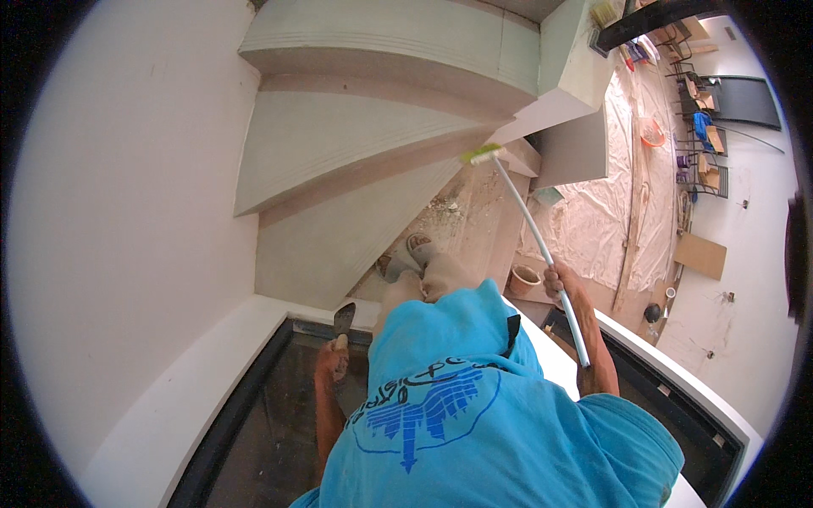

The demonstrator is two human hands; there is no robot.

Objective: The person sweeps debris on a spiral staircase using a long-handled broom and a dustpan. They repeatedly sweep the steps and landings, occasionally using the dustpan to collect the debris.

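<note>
My right hand (559, 279) is wrapped round the white handle of a long broom (527, 212). Its small head with yellow-green bristles (481, 155) is at the inner, narrow end of the winding stair steps (356, 140), apparently touching there. To the left of my body, my left hand (333, 360) grips the handle of a putty knife (344, 317). The dark, wide blade points up, over the white ledge of the dark-framed window (279, 381). My fingers partly hide the putty knife's handle.
Debris (447, 203) lies on the floor by my sandalled feet. A terracotta-coloured pot (524, 279) stands near my right hand. Plastic sheeting (593, 220) covers the floor at right, with an orange basket (651, 133) on it. Chairs (710, 173) line the far right wall.
</note>
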